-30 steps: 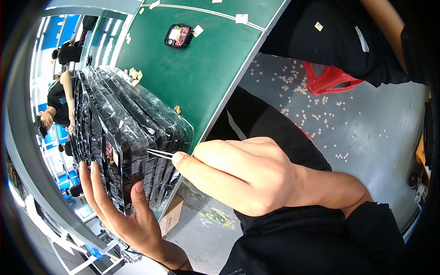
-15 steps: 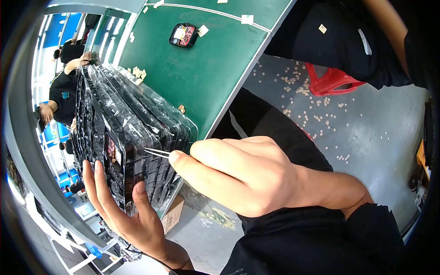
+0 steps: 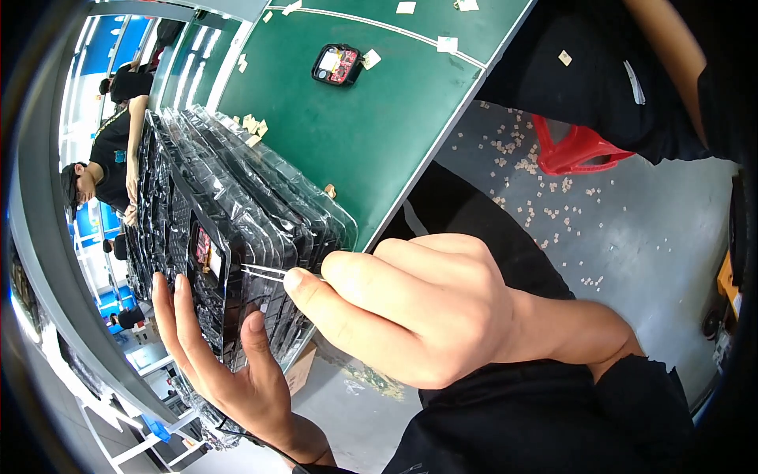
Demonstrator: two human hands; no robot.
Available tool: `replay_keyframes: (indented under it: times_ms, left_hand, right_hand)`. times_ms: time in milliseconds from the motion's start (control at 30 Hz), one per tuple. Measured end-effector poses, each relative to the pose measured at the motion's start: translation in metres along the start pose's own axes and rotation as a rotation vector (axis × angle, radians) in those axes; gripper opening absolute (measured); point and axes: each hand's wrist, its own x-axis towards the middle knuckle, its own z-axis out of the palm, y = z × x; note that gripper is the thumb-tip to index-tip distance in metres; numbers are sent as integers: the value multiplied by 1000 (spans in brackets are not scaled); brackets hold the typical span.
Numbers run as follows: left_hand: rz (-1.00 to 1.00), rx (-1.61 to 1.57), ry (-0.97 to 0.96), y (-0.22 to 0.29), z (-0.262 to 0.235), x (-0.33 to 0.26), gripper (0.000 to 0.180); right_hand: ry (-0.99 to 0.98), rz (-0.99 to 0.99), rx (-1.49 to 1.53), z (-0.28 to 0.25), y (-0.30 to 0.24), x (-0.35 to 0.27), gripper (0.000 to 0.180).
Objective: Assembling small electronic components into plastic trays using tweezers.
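Left hand (image 3: 229, 371) cups stack of black plastic trays (image 3: 229, 245) from below, fingers spread up its face, thumb pressed on near edge. Stack stands tilted at near edge of green table (image 3: 379, 118). Right hand (image 3: 410, 304) closed in pinch on thin metal tweezers (image 3: 264, 271), tips touching front tray. Small black-and-red device (image 3: 337, 64) lies near table's far edge. Red stool (image 3: 576, 148) on floor beside table.
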Motion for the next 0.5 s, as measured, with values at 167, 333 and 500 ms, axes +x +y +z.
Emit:
replay_keyframes:
  times_ms: [167, 333, 500]
  left_hand:
    - [-4, -4, 2, -3, 4, -2, 62]
    - [-7, -17, 35, -4, 7, -2, 60]
    - [-28, -15, 49, -6, 7, -3, 61]
  right_hand:
    - [22, 28, 57, -5, 2, -4, 30]
    - [-58, 160, -16, -13, 18, -22, 31]
    - [-159, 260, -56, -23, 14, -30, 41]
